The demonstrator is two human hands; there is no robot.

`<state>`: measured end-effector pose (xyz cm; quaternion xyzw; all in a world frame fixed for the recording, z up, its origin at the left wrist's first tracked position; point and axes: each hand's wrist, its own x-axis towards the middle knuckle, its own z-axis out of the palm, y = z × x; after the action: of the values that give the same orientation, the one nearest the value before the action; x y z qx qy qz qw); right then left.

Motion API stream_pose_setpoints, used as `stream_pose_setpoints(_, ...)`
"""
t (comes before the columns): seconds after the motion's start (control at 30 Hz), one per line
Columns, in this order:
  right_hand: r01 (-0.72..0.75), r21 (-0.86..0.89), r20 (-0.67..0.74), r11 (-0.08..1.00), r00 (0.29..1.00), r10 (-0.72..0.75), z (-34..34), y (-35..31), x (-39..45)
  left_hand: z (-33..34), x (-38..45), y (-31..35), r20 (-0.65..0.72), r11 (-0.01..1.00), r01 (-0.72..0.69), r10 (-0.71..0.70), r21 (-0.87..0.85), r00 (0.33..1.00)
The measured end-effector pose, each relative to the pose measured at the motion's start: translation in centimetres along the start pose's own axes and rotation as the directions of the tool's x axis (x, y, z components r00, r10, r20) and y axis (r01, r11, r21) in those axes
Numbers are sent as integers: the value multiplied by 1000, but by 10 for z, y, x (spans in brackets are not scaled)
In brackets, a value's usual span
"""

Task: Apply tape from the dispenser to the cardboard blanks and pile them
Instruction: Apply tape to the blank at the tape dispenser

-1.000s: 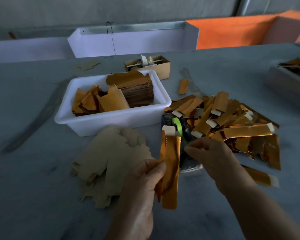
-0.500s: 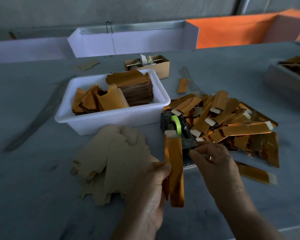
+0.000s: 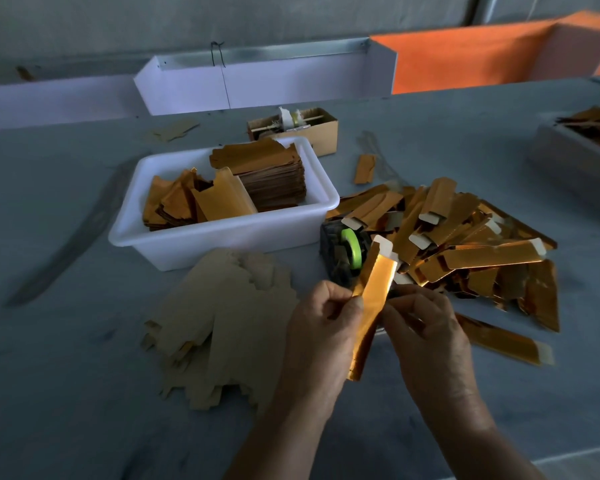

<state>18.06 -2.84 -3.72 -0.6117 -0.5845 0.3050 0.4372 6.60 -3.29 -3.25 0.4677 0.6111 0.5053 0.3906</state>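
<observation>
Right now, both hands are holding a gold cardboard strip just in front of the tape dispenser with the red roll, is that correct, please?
Not quite: the roll is green, not red. The head view shows the left hand and right hand holding the gold cardboard strip just in front of the tape dispenser.

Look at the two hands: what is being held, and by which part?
Both hands hold one folded gold cardboard blank: the left hand pinches its left edge near the middle, and the right hand grips its right edge.
</observation>
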Motion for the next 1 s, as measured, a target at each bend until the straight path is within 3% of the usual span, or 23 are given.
stream_pose_setpoints(0.1,18,-4,5,1000,1000,-18,0,2,0,3,0,-4,-46,995,-100,101,24,994)
stream_pose_setpoints(0.23,40,7,-2,999,999,-40,0,1,0,4,-1,-2,10,991,-125,125,37,992)
stream_pose_setpoints(0.37,91,-69,-23,993,995,-93,0,1,3,-1,-2,4,86,971,-154,141,181,986)
stream_pose_setpoints(0.47,63,-105,-52,992,996,-69,-2,0,7,-3,-4,11,85,968,-143,128,206,988)
stream_pose_setpoints(0.57,19,-31,-54,999,998,-21,-14,-2,5,-4,-5,19,48,990,-6,0,143,999)
stream_pose_setpoints(0.73,-108,260,175,960,982,63,-48,-19,-6,-14,-11,28,91,993,120,-119,-5,989)
stream_pose_setpoints(0.83,-61,267,346,962,937,-37,-56,-35,-10,-20,-17,35,178,982,176,-161,-69,971)
stream_pose_setpoints(1.0,54,240,377,969,915,-145,-55,-45,-5,-21,-23,40,207,975,199,-175,-101,962)
